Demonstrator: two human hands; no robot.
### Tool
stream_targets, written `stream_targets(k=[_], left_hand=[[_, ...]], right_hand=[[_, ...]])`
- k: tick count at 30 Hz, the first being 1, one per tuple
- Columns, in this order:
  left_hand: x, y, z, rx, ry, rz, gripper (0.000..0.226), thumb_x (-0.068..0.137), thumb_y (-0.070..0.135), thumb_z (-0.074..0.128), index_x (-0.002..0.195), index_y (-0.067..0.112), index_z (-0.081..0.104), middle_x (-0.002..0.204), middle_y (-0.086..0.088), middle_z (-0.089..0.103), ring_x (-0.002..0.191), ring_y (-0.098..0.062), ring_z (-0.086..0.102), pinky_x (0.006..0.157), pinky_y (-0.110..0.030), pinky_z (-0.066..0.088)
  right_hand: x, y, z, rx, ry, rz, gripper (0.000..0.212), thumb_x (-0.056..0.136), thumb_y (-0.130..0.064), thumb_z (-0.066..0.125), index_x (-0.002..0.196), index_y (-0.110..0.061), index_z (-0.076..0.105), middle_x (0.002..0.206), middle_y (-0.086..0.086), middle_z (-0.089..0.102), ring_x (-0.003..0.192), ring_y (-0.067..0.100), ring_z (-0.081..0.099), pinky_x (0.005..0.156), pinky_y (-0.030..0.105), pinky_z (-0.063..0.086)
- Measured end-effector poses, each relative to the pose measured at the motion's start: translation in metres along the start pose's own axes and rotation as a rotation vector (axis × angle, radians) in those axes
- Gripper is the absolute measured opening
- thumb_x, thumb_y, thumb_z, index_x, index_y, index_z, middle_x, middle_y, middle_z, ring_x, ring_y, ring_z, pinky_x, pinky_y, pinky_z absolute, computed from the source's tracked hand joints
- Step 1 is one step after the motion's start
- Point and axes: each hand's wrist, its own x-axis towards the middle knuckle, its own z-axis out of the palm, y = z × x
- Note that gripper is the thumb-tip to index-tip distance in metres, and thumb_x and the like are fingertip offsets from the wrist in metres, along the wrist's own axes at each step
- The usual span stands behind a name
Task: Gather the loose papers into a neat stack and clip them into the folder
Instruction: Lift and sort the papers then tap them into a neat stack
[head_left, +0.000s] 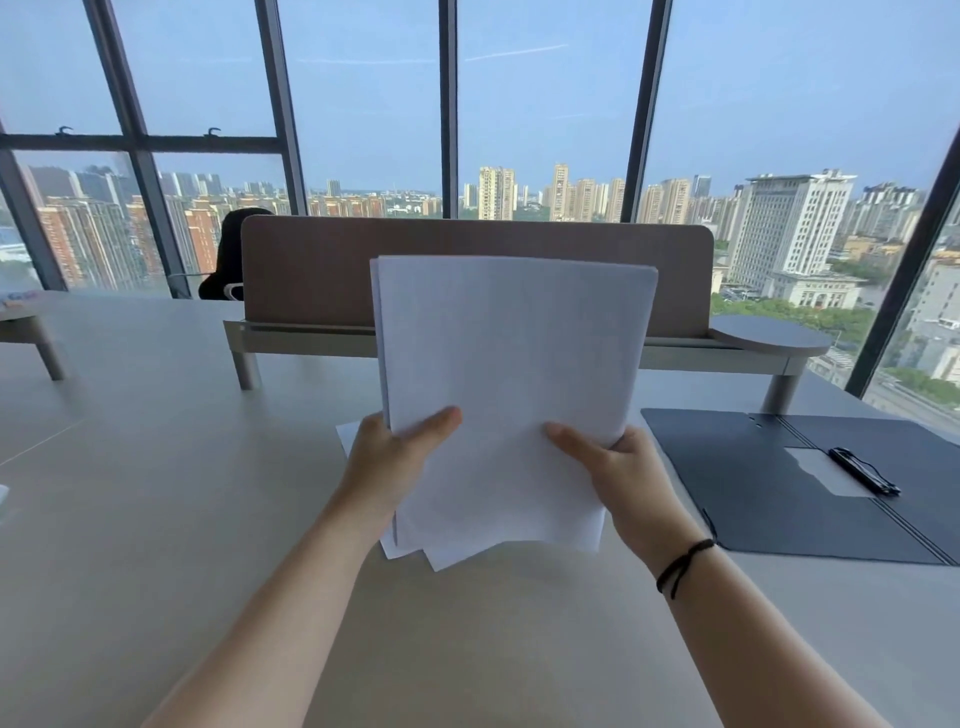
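While both hands (395, 452) (618, 467) grip the blank papers (511, 374), the folder (779, 483) lies open.

Both hands, the left hand (395, 447) and the right hand (618, 467), grip a stack of white papers (511, 374) upright above the grey table (156, 493), its bottom edges uneven, while the dark folder (779, 483) lies open to the right.

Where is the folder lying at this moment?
In the head view the folder lies open on the table at the right, beside the right hand that holds the papers.
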Motion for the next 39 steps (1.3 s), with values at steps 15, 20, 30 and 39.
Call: stream_targets(k=[15, 20, 30, 39], left_hand=[[-0.006, -0.052, -0.027, 0.023, -0.163, -0.065, 0.055, 0.055, 0.059, 0.088, 0.104, 0.036, 0.079, 0.114, 0.000, 0.077, 0.109, -0.020, 0.072, 0.099, -0.044, 0.051], [0.003, -0.057, -0.034, 0.184, -0.192, -0.081, 0.015, 0.087, 0.039, 0.070, 0.099, 0.036, 0.079, 0.107, 0.008, 0.079, 0.102, -0.012, 0.074, 0.097, -0.040, 0.053], [0.037, -0.068, -0.080, -0.543, 0.232, -0.364, 0.011, 0.092, 0.024, 0.067, 0.100, 0.016, 0.070, 0.074, 0.000, 0.077, 0.056, -0.011, 0.071, 0.054, -0.022, 0.059], [0.033, -0.075, -0.076, -0.821, 0.208, -0.435, 0.030, 0.100, 0.013, 0.050, 0.075, 0.012, 0.068, 0.049, 0.004, 0.063, 0.036, -0.007, 0.057, 0.046, -0.018, 0.056]], right_hand=[[-0.012, 0.059, 0.000, -0.016, -0.065, 0.171, 0.017, 0.087, -0.015, 0.079, 0.103, -0.014, 0.079, 0.103, 0.004, 0.082, 0.101, 0.023, 0.077, 0.094, 0.043, 0.059], [-0.008, 0.068, -0.002, -0.066, -0.075, 0.188, 0.018, 0.092, -0.023, 0.074, 0.104, -0.011, 0.080, 0.101, 0.005, 0.082, 0.097, 0.022, 0.078, 0.096, 0.047, 0.058], [0.006, 0.091, 0.002, -0.766, -0.165, 0.007, 0.063, 0.090, -0.078, 0.034, 0.125, -0.036, 0.067, 0.131, -0.020, 0.064, 0.130, 0.004, 0.053, 0.112, 0.033, 0.037], [0.002, 0.094, 0.019, -1.378, -0.347, -0.033, 0.074, 0.086, -0.083, 0.033, 0.147, -0.044, 0.043, 0.163, -0.018, 0.034, 0.153, 0.009, 0.024, 0.125, 0.038, 0.009]])
